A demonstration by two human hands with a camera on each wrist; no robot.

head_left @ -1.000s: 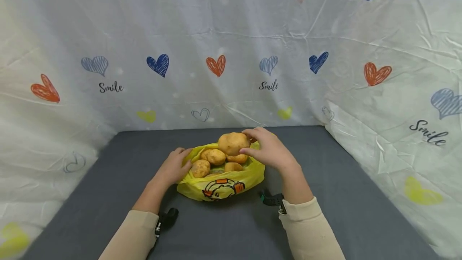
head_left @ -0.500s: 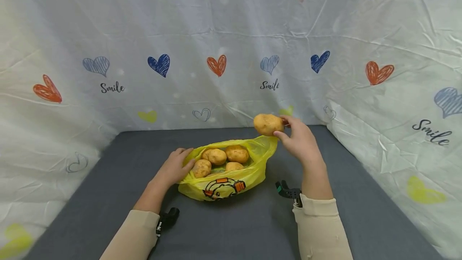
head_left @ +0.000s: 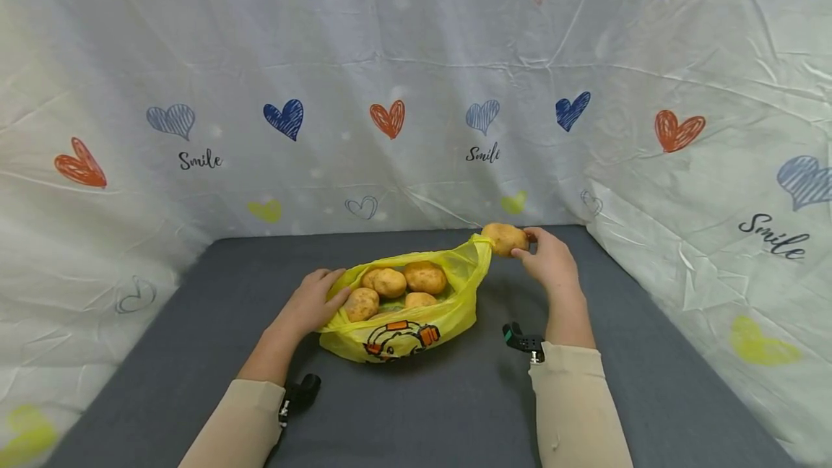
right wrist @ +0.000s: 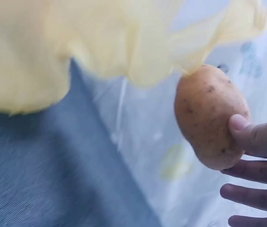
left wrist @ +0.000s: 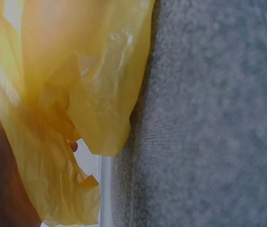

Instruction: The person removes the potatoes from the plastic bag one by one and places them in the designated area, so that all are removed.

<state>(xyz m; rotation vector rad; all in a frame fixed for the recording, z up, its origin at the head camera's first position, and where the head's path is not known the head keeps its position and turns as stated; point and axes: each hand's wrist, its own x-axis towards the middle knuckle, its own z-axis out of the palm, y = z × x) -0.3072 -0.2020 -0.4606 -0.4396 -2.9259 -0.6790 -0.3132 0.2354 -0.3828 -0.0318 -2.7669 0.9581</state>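
Note:
In the head view a yellow plastic bag [head_left: 403,338] lies on its base with its mouth open, several potatoes [head_left: 425,277] inside. My left hand [head_left: 312,300] holds the bag's left rim between fingers and thumb. Yellow film hides most of that hand in the left wrist view. My right hand [head_left: 552,262] pinches one large potato [head_left: 504,238] beyond the bag's right rim, above the table. In the right wrist view the thumb [right wrist: 247,135] presses on this potato [right wrist: 209,116], with the lower fingers spread. The bag's raised right corner meets or overlaps the potato's left end.
The dark grey table [head_left: 403,417] ends at a white cloth backdrop [head_left: 416,35] printed with hearts and "Smile". Cloth also hangs along the left and right sides. Black wrist-camera mounts [head_left: 523,339] stick out from both wrists.
My right hand has carried the potato rightward out of the bag, then lowered it slightly. The bag's right rim has stretched up and right. My left hand stays in place.

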